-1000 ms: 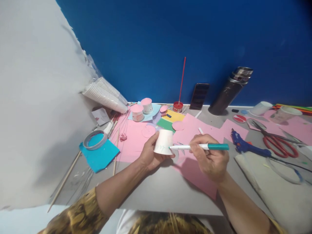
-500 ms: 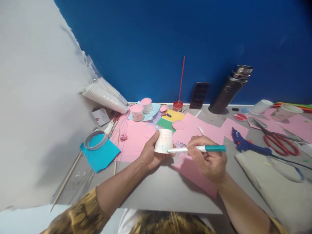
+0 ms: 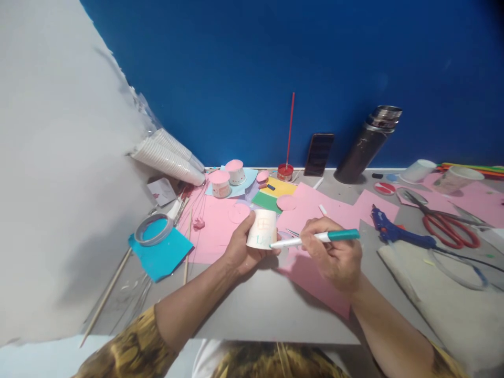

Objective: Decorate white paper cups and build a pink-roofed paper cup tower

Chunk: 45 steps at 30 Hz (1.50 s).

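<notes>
My left hand (image 3: 241, 251) is wrapped round a small white paper cup (image 3: 262, 229), held upside down over the grey table (image 3: 255, 304). The cup's side shows a faint red window drawing and green marks near its rim. My right hand (image 3: 334, 253) pinches a green-capped marker (image 3: 315, 239), whose tip touches the cup's lower edge. Pink paper sheets (image 3: 315, 273) lie under both hands.
A stack of white cups (image 3: 167, 155) lies at the back left, next to two pink-topped cups (image 3: 228, 177). Further right stand a red paint pot with a stick (image 3: 285, 170), a phone (image 3: 318, 154) and a dark flask (image 3: 368, 144). A blue glue gun (image 3: 394, 233) and red scissors (image 3: 449, 228) lie at the right.
My left hand has turned the cup, bringing the red drawing into view. The marker tip has stayed at the cup's lower edge, with more green marks there now.
</notes>
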Available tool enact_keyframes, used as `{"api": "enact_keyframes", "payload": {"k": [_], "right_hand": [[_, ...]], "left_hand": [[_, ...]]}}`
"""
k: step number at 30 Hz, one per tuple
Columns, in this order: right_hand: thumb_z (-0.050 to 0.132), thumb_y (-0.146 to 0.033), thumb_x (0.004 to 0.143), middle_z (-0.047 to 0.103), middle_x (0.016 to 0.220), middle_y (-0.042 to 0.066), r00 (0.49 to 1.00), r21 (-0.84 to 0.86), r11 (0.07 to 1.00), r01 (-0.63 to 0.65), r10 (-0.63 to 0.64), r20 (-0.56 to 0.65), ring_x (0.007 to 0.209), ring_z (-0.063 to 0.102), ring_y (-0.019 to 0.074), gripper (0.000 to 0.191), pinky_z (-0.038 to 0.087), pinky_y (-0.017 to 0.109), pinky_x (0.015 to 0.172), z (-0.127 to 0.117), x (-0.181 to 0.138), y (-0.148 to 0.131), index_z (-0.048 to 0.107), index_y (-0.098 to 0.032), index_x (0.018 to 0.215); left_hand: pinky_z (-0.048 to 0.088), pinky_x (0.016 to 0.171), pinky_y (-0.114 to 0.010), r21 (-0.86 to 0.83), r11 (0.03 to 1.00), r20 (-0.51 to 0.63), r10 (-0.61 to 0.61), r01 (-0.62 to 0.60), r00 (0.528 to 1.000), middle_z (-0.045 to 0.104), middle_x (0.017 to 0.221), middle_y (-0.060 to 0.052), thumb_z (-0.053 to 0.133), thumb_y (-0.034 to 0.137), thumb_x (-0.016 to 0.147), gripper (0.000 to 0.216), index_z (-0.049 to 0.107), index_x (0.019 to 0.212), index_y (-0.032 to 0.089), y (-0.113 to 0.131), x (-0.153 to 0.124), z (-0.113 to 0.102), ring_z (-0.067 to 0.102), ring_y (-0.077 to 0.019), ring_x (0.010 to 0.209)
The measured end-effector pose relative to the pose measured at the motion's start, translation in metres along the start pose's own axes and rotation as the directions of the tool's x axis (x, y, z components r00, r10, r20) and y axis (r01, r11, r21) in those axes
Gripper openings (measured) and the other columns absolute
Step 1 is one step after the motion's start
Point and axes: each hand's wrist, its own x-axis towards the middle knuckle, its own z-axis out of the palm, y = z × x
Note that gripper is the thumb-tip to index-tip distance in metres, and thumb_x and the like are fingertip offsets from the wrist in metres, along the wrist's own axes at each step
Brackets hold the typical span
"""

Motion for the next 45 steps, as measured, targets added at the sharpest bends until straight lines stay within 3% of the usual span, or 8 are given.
{"api": "enact_keyframes", "payload": {"k": [9,12,18,27,32,37,41,45], "right_hand": [[0.064,-0.019,0.095,0.063,0.063,-0.001,0.976,0.182,0.967,-0.177,0.197,-0.096,0.053,0.057,0.0114,0.016,0.043,0.023,0.049,0.000,-0.002,0.006,0.066,-0.020,0.079],[0.072,-0.032,0.094,0.058,0.057,-0.003,0.854,0.407,0.850,-0.334,0.455,-0.251,0.048,0.051,0.0097,0.021,0.039,0.022,0.045,0.002,0.002,0.017,0.066,-0.019,0.078],[0.091,-0.044,0.070,0.055,0.051,-0.006,0.664,0.699,0.583,-0.414,0.719,-0.206,0.042,0.040,0.0050,0.039,0.031,0.018,0.040,0.007,0.018,0.038,0.063,-0.017,0.073],[0.092,-0.045,0.066,0.055,0.052,-0.006,0.590,0.778,0.407,-0.478,0.805,-0.058,0.041,0.040,0.0046,0.040,0.029,0.014,0.037,0.003,0.021,0.050,0.067,-0.016,0.079],[0.094,-0.041,0.064,0.053,0.052,-0.006,0.642,0.746,0.466,-0.477,0.764,-0.066,0.044,0.041,0.0045,0.040,0.033,0.016,0.041,0.002,0.018,0.041,0.062,-0.017,0.068],[0.080,-0.041,0.086,0.057,0.055,-0.004,0.788,0.490,0.710,-0.506,0.611,-0.072,0.047,0.050,0.0089,0.028,0.039,0.020,0.044,0.002,0.003,0.023,0.066,-0.019,0.076],[0.072,-0.032,0.093,0.062,0.059,-0.002,0.916,0.219,0.908,-0.357,0.386,-0.112,0.050,0.057,0.0115,0.019,0.046,0.022,0.047,0.004,-0.003,0.007,0.070,-0.020,0.079],[0.069,-0.026,0.093,0.066,0.062,-0.002,0.962,0.087,0.965,-0.248,0.256,-0.099,0.050,0.060,0.0123,0.014,0.046,0.021,0.045,0.004,-0.001,0.000,0.070,-0.021,0.080]], "left_hand": [[0.061,0.054,-0.040,-0.052,0.999,-0.027,-0.015,0.013,1.000,0.072,0.083,-0.016,0.038,0.050,0.106,0.056,0.070,0.109,0.004,0.003,0.001,0.002,0.071,-0.0267,0.070],[0.063,0.060,-0.042,-0.039,0.999,-0.029,0.021,-0.022,0.999,0.075,0.093,-0.020,0.038,0.049,0.106,0.056,0.070,0.110,0.003,0.004,-0.001,0.005,0.074,-0.0290,0.076],[0.066,0.078,-0.045,0.036,0.990,-0.060,0.136,-0.134,0.989,0.076,0.106,-0.024,0.048,0.032,0.104,0.038,0.064,0.123,0.003,0.003,0.002,0.001,0.077,-0.0313,0.089],[0.066,0.076,-0.043,0.052,0.974,-0.158,0.224,-0.219,0.962,0.075,0.088,-0.014,0.056,0.030,0.101,0.028,0.063,0.118,0.008,0.013,0.006,-0.003,0.076,-0.0262,0.077],[0.064,0.068,-0.043,0.032,0.991,-0.058,0.133,-0.132,0.989,0.075,0.096,-0.019,0.039,0.048,0.107,0.050,0.064,0.120,0.007,0.015,0.004,0.003,0.076,-0.0280,0.074],[0.063,0.069,-0.041,0.036,0.993,-0.042,0.116,-0.114,0.992,0.075,0.095,-0.019,0.038,0.044,0.107,0.049,0.067,0.112,0.004,0.012,0.006,-0.001,0.075,-0.0283,0.075],[0.063,0.065,-0.041,0.027,0.994,0.018,0.106,-0.106,0.994,0.075,0.093,-0.018,0.040,0.043,0.106,0.049,0.069,0.110,0.004,0.011,0.006,-0.004,0.074,-0.0271,0.072],[0.063,0.065,-0.041,0.019,0.996,0.035,0.090,-0.091,0.995,0.074,0.093,-0.018,0.043,0.042,0.105,0.047,0.069,0.115,0.004,0.009,0.005,-0.005,0.072,-0.0259,0.072]]}}
